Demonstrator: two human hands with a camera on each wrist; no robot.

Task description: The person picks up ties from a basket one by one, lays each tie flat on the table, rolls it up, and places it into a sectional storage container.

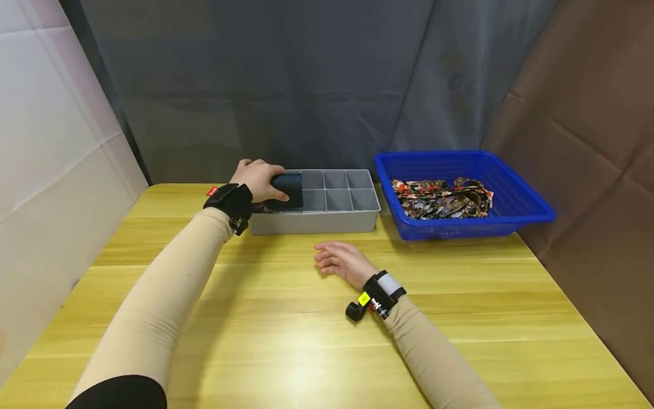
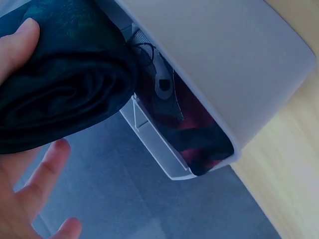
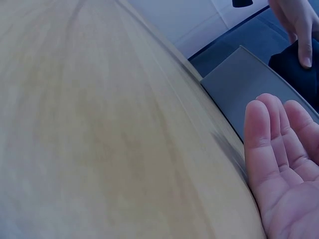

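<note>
While gripped by left hand (image 1: 258,179): dark teal rolled cloth (image 1: 287,191); tight spiral end

Open tabletop (image 1: 286,318) in front | grey divided organizer (image 1: 327,221) and blue basket (image 1: 462,227) block the rear | gap between them apparently narrow

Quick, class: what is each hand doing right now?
Left hand: grips a dark rolled cloth at the grey divided box.
Right hand: open, rests on the table.
</note>
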